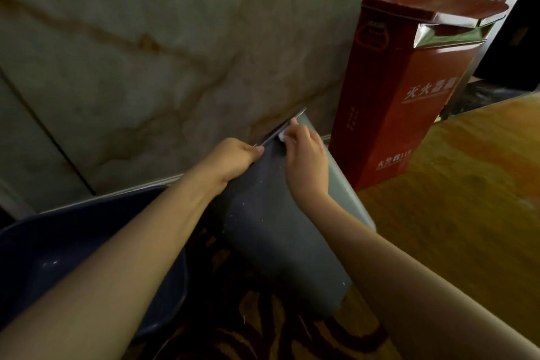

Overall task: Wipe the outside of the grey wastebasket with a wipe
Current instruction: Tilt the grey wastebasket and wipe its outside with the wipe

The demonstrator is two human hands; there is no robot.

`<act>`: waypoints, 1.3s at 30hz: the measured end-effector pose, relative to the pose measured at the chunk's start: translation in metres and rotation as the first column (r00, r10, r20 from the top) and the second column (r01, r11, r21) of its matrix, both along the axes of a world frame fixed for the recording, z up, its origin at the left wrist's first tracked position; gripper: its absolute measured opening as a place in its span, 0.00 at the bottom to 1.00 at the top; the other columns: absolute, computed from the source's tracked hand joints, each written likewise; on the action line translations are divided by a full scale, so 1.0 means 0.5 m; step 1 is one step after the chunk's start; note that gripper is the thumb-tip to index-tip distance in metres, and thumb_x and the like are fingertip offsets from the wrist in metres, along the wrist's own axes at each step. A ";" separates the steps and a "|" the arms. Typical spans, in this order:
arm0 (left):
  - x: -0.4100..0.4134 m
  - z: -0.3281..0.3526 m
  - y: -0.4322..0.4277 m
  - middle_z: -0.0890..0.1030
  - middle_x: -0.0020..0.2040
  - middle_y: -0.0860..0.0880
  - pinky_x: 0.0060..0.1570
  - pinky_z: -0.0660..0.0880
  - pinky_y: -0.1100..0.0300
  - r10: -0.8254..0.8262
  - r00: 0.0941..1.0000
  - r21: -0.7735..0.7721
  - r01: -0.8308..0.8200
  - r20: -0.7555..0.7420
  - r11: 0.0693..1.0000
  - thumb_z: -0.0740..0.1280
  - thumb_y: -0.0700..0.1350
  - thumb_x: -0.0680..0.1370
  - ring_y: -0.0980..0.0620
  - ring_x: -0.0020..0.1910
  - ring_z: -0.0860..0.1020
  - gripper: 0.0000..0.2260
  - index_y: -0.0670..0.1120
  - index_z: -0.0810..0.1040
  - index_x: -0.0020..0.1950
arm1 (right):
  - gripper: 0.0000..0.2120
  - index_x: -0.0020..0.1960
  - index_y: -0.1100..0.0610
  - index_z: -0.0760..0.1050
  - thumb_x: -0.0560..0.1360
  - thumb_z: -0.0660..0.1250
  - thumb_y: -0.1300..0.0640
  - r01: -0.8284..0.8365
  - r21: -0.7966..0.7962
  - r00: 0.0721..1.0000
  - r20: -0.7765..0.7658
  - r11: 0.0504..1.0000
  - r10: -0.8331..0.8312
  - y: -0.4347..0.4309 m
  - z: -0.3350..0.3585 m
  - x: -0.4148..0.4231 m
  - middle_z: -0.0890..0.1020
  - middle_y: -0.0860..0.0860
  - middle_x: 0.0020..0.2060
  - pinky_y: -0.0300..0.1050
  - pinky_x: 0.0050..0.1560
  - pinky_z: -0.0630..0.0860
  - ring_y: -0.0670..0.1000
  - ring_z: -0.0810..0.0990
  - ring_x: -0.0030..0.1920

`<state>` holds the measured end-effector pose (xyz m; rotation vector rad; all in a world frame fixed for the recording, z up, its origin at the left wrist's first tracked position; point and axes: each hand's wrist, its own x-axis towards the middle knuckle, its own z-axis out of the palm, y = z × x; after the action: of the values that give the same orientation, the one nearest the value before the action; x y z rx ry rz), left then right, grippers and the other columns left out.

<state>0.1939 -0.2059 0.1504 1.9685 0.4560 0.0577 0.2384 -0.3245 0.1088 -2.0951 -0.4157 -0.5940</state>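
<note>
- Right hand [305, 161] is seen closed around a small white wipe [282, 135], of which only a corner shows past the fingertips; it is pressed to the far end of the grey wastebasket [280, 231], close to the wall [146, 52].
- Left hand [233, 159] is closed on the far edge of the wastebasket, fingers curled over it, so the body is steadied.
- The wastebasket is tipped away from the person, its far end at the wall and its near end over the patterned carpet [233, 336]; pale specks are scattered on its upper face.
- It is judged light and stiff, probably thin plastic, smooth enough to slide under pressure; a hold at the far edge, as now, is thought best, with the wiping strokes kept firm but short.
- The wipe is judged soft and easily bunched; whether it is damp cannot be told.
- A dark blue basin [73, 242] lies just beside the wastebasket on the left and is partly covered by the left forearm.
- A tall red box [403, 90] with white lettering stands near on the right, against the wall.
- The wall is judged the main obstacle: the far face is hardly reachable unless the wastebasket is turned.
</note>
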 end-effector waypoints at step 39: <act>0.002 -0.003 0.003 0.72 0.68 0.40 0.62 0.71 0.45 -0.081 0.970 -0.386 -0.014 -0.228 0.923 0.67 0.49 0.73 0.41 0.64 0.73 0.26 0.38 0.70 0.67 | 0.07 0.49 0.54 0.79 0.75 0.66 0.63 0.377 0.384 0.872 -0.454 0.843 -0.183 -0.112 -0.142 -0.108 0.81 0.50 0.49 0.44 0.55 0.75 0.50 0.79 0.53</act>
<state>0.1948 -0.2043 0.1488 1.5972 0.5451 -0.2775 0.1846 -0.3807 0.0378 -1.7534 0.2691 -0.3644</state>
